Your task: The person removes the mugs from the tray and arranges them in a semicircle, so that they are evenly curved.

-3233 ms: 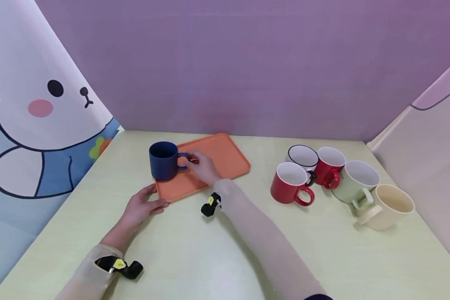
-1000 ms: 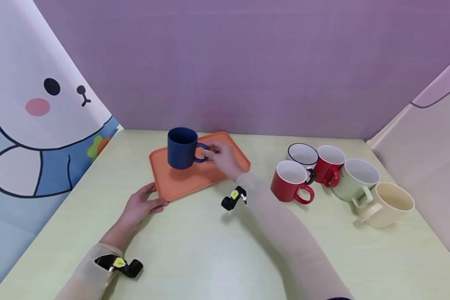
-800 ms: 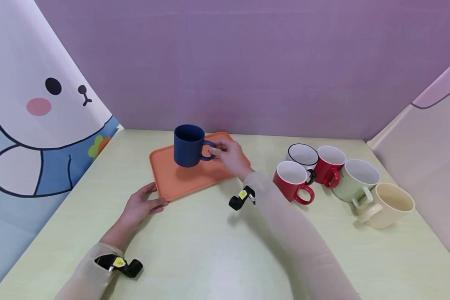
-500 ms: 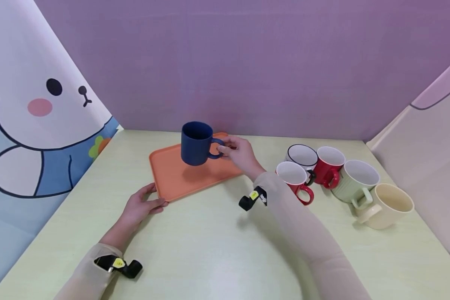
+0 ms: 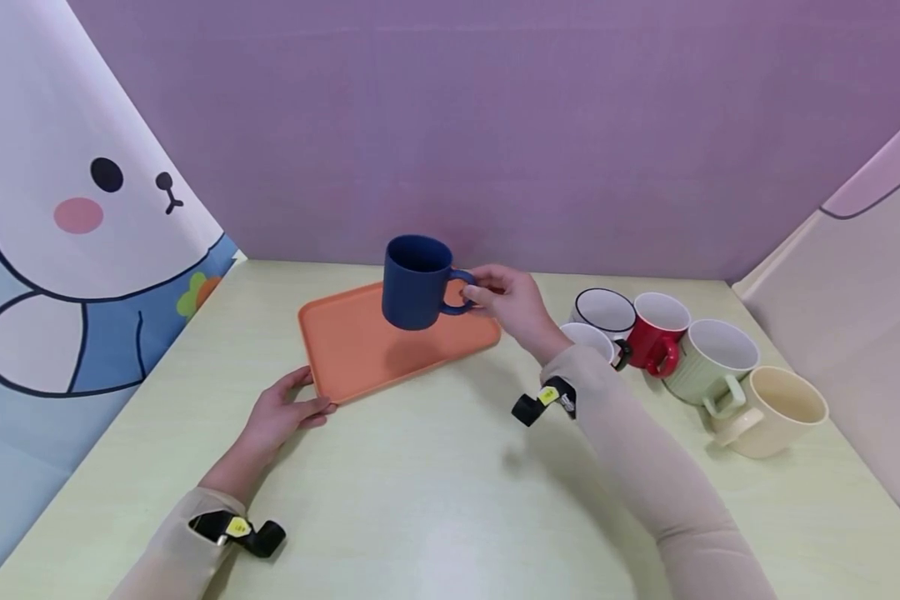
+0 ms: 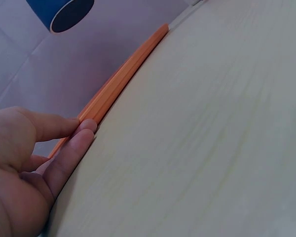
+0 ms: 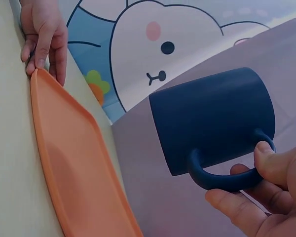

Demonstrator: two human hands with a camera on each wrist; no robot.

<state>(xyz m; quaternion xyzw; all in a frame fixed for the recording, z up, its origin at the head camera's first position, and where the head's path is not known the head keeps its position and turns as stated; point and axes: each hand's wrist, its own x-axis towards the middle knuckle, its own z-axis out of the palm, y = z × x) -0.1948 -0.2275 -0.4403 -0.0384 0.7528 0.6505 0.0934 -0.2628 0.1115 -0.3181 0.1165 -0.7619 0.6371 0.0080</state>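
A dark blue mug [image 5: 414, 287] hangs upright above the orange tray [image 5: 345, 350], clear of its surface. My right hand [image 5: 516, 308] pinches the mug's handle between thumb and fingers, as the right wrist view also shows with the mug [image 7: 212, 118] up close. At the tray's near left corner, my left hand [image 5: 281, 417] grips the rim, with the thumb on the edge and fingers beside it. In the left wrist view the tray's side [image 6: 123, 79] runs away from the thumb and fingertips.
To the right stand a white mug with a dark rim [image 5: 604, 310], a red mug [image 5: 648, 337], a pale green mug [image 5: 701, 375] and a cream mug [image 5: 776, 425]. Another mug [image 5: 587, 336] is mostly behind my right forearm. A purple backdrop [image 5: 495, 150] rises behind the table [image 5: 420, 500].
My right hand has lifted the dark blue mug from the tray's left end and carried it rightward and higher. My left hand and the tray have stayed in place.
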